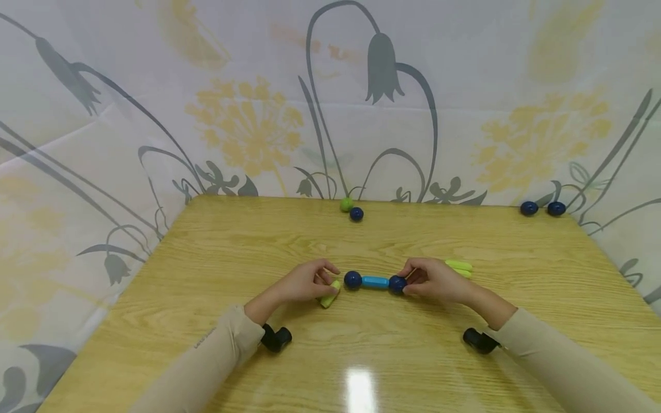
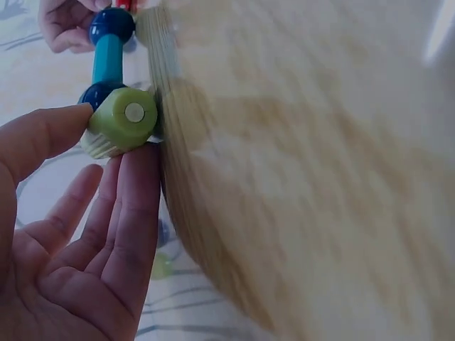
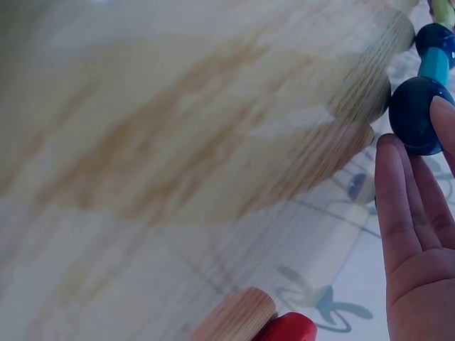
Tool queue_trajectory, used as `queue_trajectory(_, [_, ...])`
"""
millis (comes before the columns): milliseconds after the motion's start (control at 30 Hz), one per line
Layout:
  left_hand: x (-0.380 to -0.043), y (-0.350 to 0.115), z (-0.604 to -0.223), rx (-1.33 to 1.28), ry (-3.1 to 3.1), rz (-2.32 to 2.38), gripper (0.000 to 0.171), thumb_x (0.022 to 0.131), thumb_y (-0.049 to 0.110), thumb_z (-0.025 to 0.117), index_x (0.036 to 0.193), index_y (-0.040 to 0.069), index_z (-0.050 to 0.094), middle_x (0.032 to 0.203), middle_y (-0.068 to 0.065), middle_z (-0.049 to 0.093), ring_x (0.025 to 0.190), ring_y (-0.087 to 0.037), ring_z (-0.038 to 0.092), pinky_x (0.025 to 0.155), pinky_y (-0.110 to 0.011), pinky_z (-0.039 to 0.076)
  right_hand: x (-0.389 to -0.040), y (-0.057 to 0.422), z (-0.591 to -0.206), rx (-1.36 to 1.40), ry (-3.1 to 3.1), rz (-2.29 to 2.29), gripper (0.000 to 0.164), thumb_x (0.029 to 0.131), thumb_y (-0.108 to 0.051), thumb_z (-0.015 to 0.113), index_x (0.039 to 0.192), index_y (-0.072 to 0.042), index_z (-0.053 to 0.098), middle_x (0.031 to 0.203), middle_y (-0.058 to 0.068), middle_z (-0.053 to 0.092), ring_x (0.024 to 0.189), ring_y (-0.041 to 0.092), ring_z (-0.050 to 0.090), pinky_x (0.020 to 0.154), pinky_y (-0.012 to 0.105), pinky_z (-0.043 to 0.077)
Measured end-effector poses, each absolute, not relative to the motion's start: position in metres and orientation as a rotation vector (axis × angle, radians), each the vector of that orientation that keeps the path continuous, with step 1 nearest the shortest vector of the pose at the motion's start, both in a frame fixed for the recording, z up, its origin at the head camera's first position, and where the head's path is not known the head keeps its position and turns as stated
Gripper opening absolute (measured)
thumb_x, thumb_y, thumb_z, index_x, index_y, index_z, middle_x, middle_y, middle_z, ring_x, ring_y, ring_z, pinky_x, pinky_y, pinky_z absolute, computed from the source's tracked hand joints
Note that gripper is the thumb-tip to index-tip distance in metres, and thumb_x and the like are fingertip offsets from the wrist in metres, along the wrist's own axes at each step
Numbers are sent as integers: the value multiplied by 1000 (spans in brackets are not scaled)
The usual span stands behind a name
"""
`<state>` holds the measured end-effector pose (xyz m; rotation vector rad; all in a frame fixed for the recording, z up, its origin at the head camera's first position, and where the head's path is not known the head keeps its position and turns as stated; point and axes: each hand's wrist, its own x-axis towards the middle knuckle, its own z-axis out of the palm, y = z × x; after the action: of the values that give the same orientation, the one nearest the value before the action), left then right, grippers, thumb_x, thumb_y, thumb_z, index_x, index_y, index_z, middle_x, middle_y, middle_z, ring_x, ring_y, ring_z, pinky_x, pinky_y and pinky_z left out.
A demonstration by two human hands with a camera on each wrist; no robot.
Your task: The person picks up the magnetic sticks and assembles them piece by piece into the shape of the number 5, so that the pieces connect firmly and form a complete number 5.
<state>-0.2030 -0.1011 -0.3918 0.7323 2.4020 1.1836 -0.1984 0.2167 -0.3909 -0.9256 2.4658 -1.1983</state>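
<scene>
Dark lettering on the left sleeve (image 1: pixel 222 350) is too small to read. At mid-tabletop (image 1: pixel 232 235), the left hand (image 1: pixel 304 280) pinches a yellow-green rod (image 1: pixel 330 294), just left of a blue rod (image 1: pixel 375 282) between two navy balls (image 1: pixel 353 280). The right hand (image 1: pixel 436 280) grips the right-hand ball. A green ball (image 1: pixel 346 205) sits at the far edge.

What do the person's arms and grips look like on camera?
The left sleeve is beige, with dark lettering too small to read; the right sleeve is beige, with no lettering visible. A rounded black fitting pokes out from under each sleeve. The left grip and right grip wear no gloves.
</scene>
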Motion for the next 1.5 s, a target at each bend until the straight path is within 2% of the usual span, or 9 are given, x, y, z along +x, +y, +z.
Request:
queue_trajectory(333, [-197, -88, -393, 626, 2268, 1265, 59, 87, 17, 68, 137, 6, 39, 94, -4, 60, 76, -15, 62, 65, -29, 51, -198, 213, -389, -906, 2477, -1179, 17, 84, -3, 68, 99, -2, 60, 101, 12, 62, 89, 22, 63, 75, 27, 53])
queue_trajectory(833, [-197, -72, -401, 501, 2098, 1408, 57, 87, 10, 67, 137, 5, 39, 88, -10, 62, 72, -22, 66, 66, -32, 56, -198, 215, -389, -901, 2472, -1178, 18, 84, -4, 68, 101, -2, 61, 101, 12, 62, 88, 20, 62, 72, 27, 53])
queue_trajectory(1033, [-198, -70, -401, 482, 2102, 1406, 56, 87, 10, 67, 135, 3, 38, 87, -11, 63, 71, -22, 65, 65, -32, 55, -199, 215, -389, -922, 2480, -1176, 19, 85, -5, 68, 103, -2, 60, 103, 12, 62, 90, 22, 62, 75, 27, 53])
queue_trajectory(1267, [-196, -68, -397, 462, 2064, 1432, 55, 88, 8, 66, 134, 2, 37, 88, -12, 61, 73, -23, 64, 66, -33, 56, -200, 217, -390, -947, 2533, -1135, 21, 84, -6, 69, 104, -5, 62, 102, 8, 63, 89, 19, 63, 75, 26, 53])
queue_trajectory(1500, [-195, -68, -397, 461, 2066, 1430, 55, 88, 8, 66, 134, 3, 37, 89, -12, 61, 73, -22, 64, 67, -33, 55, -200, 227, -382, -953, 2621, -1136, 22, 85, -4, 68, 105, 2, 62, 100, 13, 63, 87, 21, 63, 74, 28, 53])
